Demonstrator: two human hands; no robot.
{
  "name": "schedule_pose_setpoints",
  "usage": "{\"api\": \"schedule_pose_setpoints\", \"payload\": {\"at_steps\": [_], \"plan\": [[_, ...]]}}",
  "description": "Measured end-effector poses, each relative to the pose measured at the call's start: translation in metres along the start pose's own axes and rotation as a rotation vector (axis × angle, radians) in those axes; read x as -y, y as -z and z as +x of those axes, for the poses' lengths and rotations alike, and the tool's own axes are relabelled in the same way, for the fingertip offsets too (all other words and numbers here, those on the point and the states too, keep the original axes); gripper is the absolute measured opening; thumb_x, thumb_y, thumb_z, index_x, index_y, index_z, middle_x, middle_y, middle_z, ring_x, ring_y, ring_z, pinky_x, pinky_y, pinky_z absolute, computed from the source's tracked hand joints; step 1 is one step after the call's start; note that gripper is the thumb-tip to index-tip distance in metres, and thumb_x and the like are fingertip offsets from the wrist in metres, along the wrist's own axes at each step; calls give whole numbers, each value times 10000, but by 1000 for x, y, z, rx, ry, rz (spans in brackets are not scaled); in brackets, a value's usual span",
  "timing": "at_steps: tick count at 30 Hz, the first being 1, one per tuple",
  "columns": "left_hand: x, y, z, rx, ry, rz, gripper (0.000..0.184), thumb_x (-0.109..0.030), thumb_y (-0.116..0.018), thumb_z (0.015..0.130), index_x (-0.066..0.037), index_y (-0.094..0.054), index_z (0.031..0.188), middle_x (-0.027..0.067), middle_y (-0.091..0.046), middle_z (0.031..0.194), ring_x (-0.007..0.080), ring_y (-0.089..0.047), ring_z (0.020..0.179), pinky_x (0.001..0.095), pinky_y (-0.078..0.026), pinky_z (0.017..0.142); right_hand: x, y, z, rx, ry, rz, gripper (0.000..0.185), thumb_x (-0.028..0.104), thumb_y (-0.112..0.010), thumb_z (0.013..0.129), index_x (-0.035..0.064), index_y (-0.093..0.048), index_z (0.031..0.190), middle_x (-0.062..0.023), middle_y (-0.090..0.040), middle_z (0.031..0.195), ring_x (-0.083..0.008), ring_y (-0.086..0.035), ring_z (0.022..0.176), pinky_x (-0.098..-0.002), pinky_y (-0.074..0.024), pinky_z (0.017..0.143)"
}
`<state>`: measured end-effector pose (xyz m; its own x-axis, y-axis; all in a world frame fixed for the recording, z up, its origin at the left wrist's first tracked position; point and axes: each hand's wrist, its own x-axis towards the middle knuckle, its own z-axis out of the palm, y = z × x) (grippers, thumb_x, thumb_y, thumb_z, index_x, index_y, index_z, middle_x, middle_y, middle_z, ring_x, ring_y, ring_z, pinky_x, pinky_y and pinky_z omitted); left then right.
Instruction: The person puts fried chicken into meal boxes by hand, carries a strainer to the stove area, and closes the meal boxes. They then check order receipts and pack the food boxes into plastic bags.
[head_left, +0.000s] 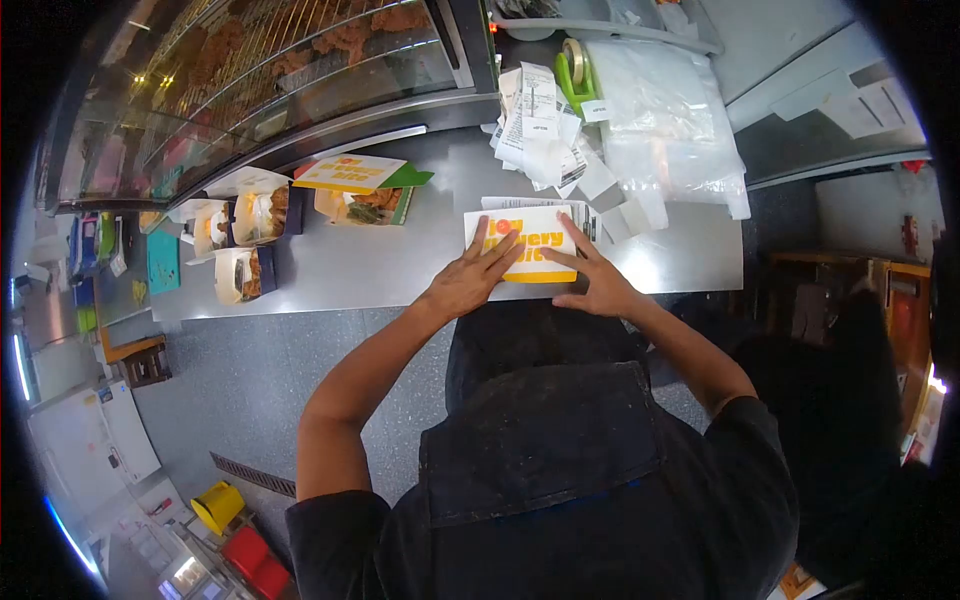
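Note:
In front of my body, a closed white and yellow takeaway box [541, 246] with orange lettering lies at the front of the steel counter [390, 265]. The fingers of my left hand [468, 278] are spread flat over the left part of its lid. My right hand [603, 283] is also open, its fingers apart, touching the lid's right side, with the thumb near the front edge. A printed paper slip [590, 222] shows behind and to the right of the box.
Left on the counter stand an open food box [365, 205] and several smaller filled boxes [240, 277]. Behind them is a glass display cabinet [300, 95] with fried pieces. Receipts [535, 120], a green tape dispenser [575, 80] and clear plastic bags [670, 110] lie at the back right.

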<state>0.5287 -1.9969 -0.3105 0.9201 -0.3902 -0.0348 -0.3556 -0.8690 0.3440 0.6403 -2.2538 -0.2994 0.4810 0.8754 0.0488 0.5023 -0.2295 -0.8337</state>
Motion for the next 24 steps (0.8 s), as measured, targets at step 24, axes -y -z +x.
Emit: {"api": "schedule_pose_setpoints", "payload": {"at_steps": [24], "plan": [[-6, -32, -27, -98, -20, 13, 701, 16, -582, 767, -25, -370, 1433, 115, -261, 1556, 388, -141, 1459, 500, -353, 1104, -53, -35, -32, -227, 275, -225, 409, 35, -656, 835, 84, -599, 1237, -81, -562, 1336, -357, -583, 1163, -398, -513, 974]]}}
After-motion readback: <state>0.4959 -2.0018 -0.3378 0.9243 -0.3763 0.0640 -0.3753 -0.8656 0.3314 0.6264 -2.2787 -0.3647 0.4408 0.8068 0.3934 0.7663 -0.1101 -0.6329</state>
